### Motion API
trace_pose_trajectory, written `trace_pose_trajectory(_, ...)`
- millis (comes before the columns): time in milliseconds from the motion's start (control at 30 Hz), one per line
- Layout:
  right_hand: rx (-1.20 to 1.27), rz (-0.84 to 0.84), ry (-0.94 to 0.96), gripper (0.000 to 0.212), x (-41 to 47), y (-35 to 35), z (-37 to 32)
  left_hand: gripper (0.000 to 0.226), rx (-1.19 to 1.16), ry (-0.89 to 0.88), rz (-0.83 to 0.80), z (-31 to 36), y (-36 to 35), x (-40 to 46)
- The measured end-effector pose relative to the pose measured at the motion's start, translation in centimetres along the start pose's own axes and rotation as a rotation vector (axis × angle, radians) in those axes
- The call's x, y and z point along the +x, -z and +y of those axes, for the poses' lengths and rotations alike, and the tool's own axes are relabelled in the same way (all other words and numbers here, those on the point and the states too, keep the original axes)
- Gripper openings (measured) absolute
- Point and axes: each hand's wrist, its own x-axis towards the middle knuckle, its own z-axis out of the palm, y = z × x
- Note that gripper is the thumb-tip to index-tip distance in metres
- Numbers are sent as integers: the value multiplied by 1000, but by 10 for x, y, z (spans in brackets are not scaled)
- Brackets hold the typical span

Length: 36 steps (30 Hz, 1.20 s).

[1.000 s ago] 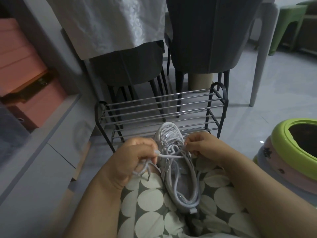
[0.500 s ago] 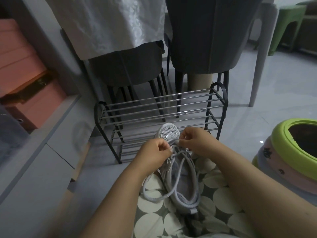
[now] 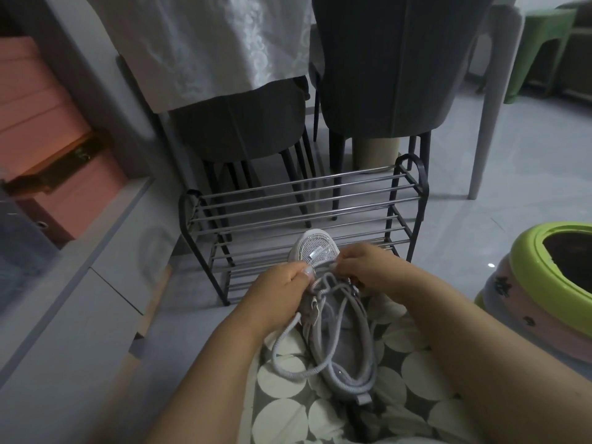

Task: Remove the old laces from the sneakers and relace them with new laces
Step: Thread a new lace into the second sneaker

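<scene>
The sneaker (image 3: 333,318) lies on the person's lap, on spotted fabric (image 3: 426,366), toe pointing away toward the shoe rack (image 3: 301,200), heel nearest the body; its long axis runs straight out from the person. Left hand (image 3: 282,286) and right hand (image 3: 368,267) meet at the eyelets nearest the toe, each with fingertips pinched together on the grey lace (image 3: 298,357). Slack lace loops off the left edge of the lap and back past the heel. Judgement: lacing work is at the toe-end rows; both hands sit equally near.
</scene>
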Motion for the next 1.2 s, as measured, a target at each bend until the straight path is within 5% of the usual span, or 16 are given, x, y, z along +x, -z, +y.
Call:
trace_pose_trajectory(133, 166, -45, 8, 20, -3, 0, 2, 31, -113, 42, -106, 8, 4, 1)
trace_pose_trajectory(267, 319, -98, 35, 21, -5, 1, 12, 36, -471, 113, -149, 14, 4, -3)
trace_pose_trajectory(533, 755, -165, 47, 16, -5, 3, 27, 23, -814, 72, 87, 0, -8, -9)
trace_pose_trajectory(767, 625, -49, 47, 25, -6, 2, 23, 35, -747, 109, 118, 4, -19, -11)
trace_pose_trajectory(1067, 232, 204, 186, 20, -10, 1, 16, 16, -430, 36, 302, 4, -21, -7)
trace_pose_trajectory(1200, 91, 158, 296, 18, -13, 6, 14, 21, -336, -49, 183, 3, -20, -11)
